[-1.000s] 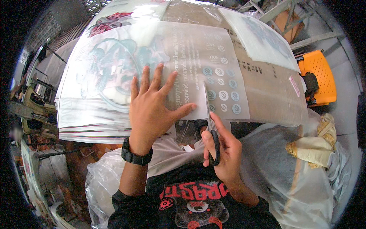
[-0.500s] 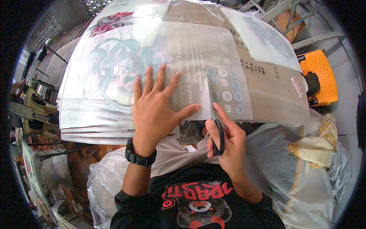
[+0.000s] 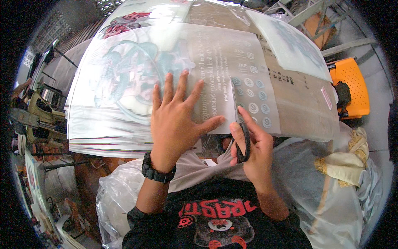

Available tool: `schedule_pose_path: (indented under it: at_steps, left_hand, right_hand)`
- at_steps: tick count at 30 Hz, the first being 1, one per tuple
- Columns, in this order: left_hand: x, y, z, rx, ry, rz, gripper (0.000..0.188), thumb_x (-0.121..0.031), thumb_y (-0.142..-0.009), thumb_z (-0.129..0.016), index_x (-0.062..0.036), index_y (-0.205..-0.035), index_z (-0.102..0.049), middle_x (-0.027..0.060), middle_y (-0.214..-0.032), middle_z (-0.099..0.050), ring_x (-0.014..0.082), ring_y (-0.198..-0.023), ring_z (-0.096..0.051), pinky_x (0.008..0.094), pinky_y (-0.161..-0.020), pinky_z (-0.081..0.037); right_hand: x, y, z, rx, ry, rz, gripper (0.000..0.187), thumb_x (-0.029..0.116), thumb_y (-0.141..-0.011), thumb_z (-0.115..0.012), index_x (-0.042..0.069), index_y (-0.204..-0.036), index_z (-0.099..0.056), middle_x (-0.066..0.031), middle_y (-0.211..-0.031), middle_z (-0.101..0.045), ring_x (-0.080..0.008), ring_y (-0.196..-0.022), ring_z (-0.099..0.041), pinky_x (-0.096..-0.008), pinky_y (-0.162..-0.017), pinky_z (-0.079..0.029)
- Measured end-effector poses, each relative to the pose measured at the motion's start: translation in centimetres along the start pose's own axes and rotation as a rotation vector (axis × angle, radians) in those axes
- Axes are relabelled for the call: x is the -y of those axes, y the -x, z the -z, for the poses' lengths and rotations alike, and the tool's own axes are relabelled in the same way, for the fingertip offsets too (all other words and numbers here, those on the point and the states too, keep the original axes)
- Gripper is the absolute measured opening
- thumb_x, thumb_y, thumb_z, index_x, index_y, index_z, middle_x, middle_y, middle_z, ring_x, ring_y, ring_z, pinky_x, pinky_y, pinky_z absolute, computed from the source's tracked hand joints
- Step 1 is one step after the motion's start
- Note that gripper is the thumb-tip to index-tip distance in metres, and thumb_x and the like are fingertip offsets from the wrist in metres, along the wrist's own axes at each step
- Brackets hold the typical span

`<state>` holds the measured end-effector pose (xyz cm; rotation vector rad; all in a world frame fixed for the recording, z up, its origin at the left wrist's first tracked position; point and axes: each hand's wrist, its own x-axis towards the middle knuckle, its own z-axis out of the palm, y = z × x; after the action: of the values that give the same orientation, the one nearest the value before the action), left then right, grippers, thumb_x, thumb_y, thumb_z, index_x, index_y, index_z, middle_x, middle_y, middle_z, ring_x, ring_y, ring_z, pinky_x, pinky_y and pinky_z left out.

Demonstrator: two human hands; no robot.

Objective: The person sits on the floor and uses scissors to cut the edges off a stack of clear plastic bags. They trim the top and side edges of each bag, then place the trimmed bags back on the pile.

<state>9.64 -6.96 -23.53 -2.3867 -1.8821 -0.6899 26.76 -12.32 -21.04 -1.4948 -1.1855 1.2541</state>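
Observation:
A translucent printed film sheet [image 3: 265, 103] lies over the work surface, with mirrored lettering, rows of small round emblems and a large teal design. Flat on this film, fingers spread, my left hand [image 3: 174, 110] presses it down left of the lettering. My right hand [image 3: 257, 151] grips black-handled scissors [image 3: 245, 145], thumb and fingers through the loops. Their blades reach away from me into the film from its near edge, between the lettering and the emblems. Beneath my left hand is a stack of white printed sheets [image 3: 107, 143].
Brown cardboard [image 3: 304, 112] covers the right of the work surface, with another printed sheet [image 3: 290, 45] on it. An orange chair [image 3: 354, 89] stands at the right. Clear plastic wrap [image 3: 118, 199] and a cream cloth [image 3: 342, 164] lie near me.
The scissors and my right hand have moved slightly farther along the film, away from me. My left hand stays flat on the sheet. The whole view has shifted a little.

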Motion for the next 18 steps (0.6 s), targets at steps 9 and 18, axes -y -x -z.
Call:
schedule_pose_path:
  at_steps: [9, 18]
  left_hand:
    - [0.1, 0.0, -0.1, 0.000, 0.021, 0.006, 0.081, -0.067, -0.072, -0.066, -0.0205, -0.137, -0.053, 0.0129, -0.150, -0.037, 0.0364, -0.141, -0.029, 0.0527, -0.115, -0.018]
    - [0.0, -0.1, 0.1, 0.008, 0.019, 0.003, 0.082, -0.065, -0.072, -0.067, -0.0203, -0.138, -0.051, 0.0132, -0.150, -0.038, 0.0373, -0.140, -0.029, 0.0532, -0.115, -0.019]
  right_hand:
    - [0.1, -0.8, -0.1, -0.001, -0.020, 0.019, 0.058, 0.035, -0.094, -0.062, -0.001, -0.137, -0.047, -0.0003, -0.054, -0.051, -0.0076, -0.041, -0.048, -0.0242, -0.040, -0.038]
    - [0.2, -1.2, -0.7, -0.017, -0.024, 0.045, 0.057, 0.035, -0.094, -0.062, -0.001, -0.136, -0.048, -0.0002, -0.056, -0.051, -0.0076, -0.042, -0.048, -0.0241, -0.040, -0.038]
